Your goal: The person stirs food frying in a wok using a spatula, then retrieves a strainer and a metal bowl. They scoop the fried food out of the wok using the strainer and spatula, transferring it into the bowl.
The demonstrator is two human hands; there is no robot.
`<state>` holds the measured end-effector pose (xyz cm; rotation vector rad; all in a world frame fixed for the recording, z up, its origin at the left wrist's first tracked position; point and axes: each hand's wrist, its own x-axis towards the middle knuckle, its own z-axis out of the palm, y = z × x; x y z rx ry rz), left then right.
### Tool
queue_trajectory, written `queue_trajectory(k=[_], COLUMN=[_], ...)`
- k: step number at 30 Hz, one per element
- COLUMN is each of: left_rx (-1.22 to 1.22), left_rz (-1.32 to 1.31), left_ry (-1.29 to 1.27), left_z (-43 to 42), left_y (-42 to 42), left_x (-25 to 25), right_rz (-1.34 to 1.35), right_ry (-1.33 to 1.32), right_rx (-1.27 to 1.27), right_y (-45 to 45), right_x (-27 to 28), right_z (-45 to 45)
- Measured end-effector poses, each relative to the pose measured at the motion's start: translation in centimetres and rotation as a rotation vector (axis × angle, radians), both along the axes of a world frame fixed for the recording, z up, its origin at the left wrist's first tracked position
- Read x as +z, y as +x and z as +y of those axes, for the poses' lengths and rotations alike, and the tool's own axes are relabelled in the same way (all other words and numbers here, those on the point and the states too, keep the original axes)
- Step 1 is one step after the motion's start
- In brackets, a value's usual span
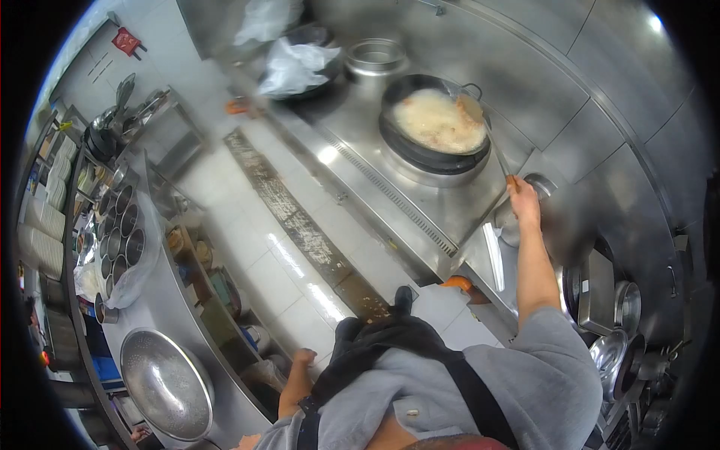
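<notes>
My right hand [523, 201] is closed around the wooden end of a long-handled skimmer [498, 147]. Its metal handle reaches over the rim of a black wok [388, 124] on the stove. Pale, foamy liquid bubbles in the wok, and something brownish lies at the skimmer's head, too blurred to make out. At my side, low over the floor, hangs my left hand [304, 357]; its fingers look curled, and nothing shows in them.
The steel stove [442, 202] carries a metal pot ring [375, 56] and a pan covered with a plastic bag [296, 67]. To the left, a counter holds a large steel bowl [166, 384] and several metal canisters [120, 232]. A drain strip [300, 225] crosses the tiled floor.
</notes>
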<state>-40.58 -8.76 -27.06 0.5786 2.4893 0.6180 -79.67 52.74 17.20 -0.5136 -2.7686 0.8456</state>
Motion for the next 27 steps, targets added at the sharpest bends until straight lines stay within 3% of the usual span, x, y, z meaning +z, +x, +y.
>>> queue_trajectory(k=[2, 3, 5, 6, 7, 9, 11, 14, 17, 20, 24, 26, 27], left_rx=[0.513, 0.808, 0.953, 1.089, 1.108, 0.994, 1.035, 1.099, 1.052, 0.864, 1.013, 0.771, 0.760], left_rz=[-0.526, -0.694, -0.695, -0.694, -0.699, -0.586, -0.594, -0.608, -0.631, -0.501, -0.627, -0.424, -0.423], left_ry=[0.056, 0.053, 0.027, 0.003, -0.008, -0.069, -0.081, 0.005, -0.071, 0.032, -0.018, -0.099, -0.088], left_z=[1.7, 2.8, 4.9, 5.6, 5.9, 6.2, 6.8, 7.0, 7.5, 4.7, 5.4, 3.5, 2.6], left_y=[-0.3, -0.5, -1.8, -2.3, -2.4, -2.5, -2.2, -2.5, -3.6, -1.5, -3.5, -2.6, -2.0], left_x=[3.1, 5.1, 10.7, 12.3, 12.2, 12.5, 13.0, 12.9, 13.8, 6.5, 9.5, 5.1, 3.3], right_rz=[0.469, 0.470, 0.287, -0.012, -0.026, -0.060, -0.058, -0.057, -0.086, -0.093, -0.094, -0.089, -0.094], right_ry=[0.456, 0.448, 0.260, -0.255, -0.264, -0.699, -0.782, -1.132, -1.252, -1.262, -1.131, -1.072, -1.020], right_rx=[0.167, 0.173, 0.029, -0.120, -0.106, -0.097, -0.122, -0.135, -0.095, -0.033, 0.054, 0.086, 0.118], right_y=[-5.5, -7.2, -10.0, -8.0, -9.1, -11.4, -12.4, -12.8, -10.9, -8.2, -4.3, -2.1, -1.1], right_x=[-6.3, -6.9, -8.2, -2.6, -3.9, -6.5, -8.7, -10.2, -9.7, -8.5, -6.0, -4.2, -3.1], right_z=[4.0, 3.8, 2.9, -2.0, -2.2, -2.9, -4.7, -7.4, -9.1, -9.2, -7.6, -6.6, -6.1])
